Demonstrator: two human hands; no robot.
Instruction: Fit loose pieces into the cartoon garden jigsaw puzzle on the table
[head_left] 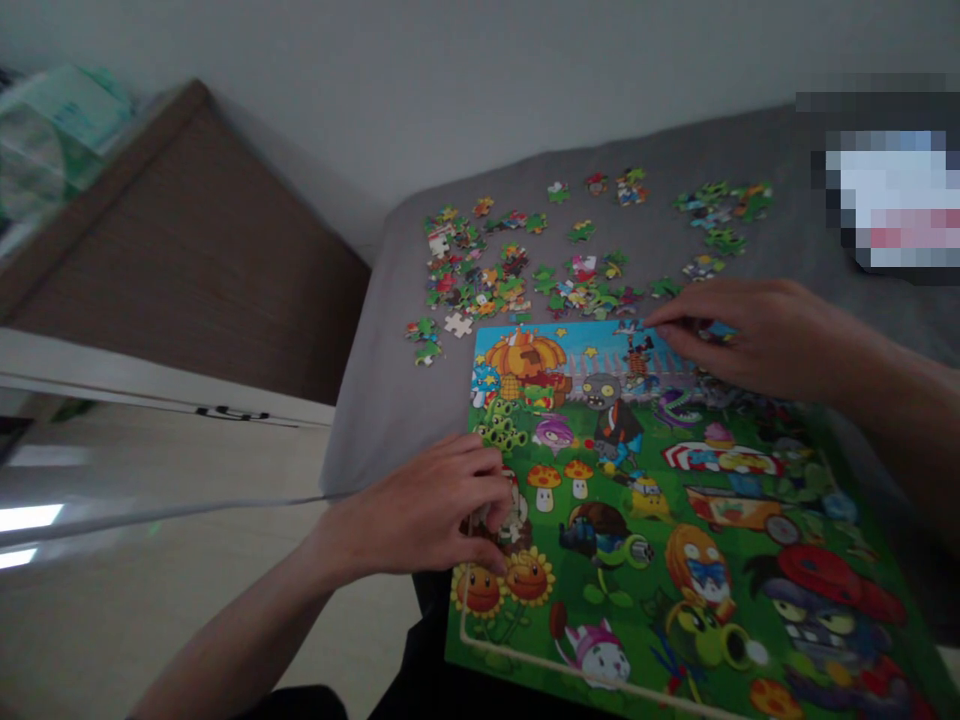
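Observation:
A colourful cartoon jigsaw board (645,520) lies on a grey bed cover (390,400) in front of me. My left hand (427,510) rests on the board's left edge with its fingers curled down against it; nothing shows clearly inside them. My right hand (750,335) reaches to the board's top edge, fingertips pinched on a small puzzle piece (634,325) at the blue sky strip. Several loose puzzle pieces (510,275) lie scattered on the cover beyond the board.
More loose pieces (720,205) lie at the far right of the cover. A brown wooden headboard or cabinet top (180,250) stands to the left, with green packets (52,130) on it. A pixelated patch (892,190) sits at the upper right. A pale floor (150,600) lies left below.

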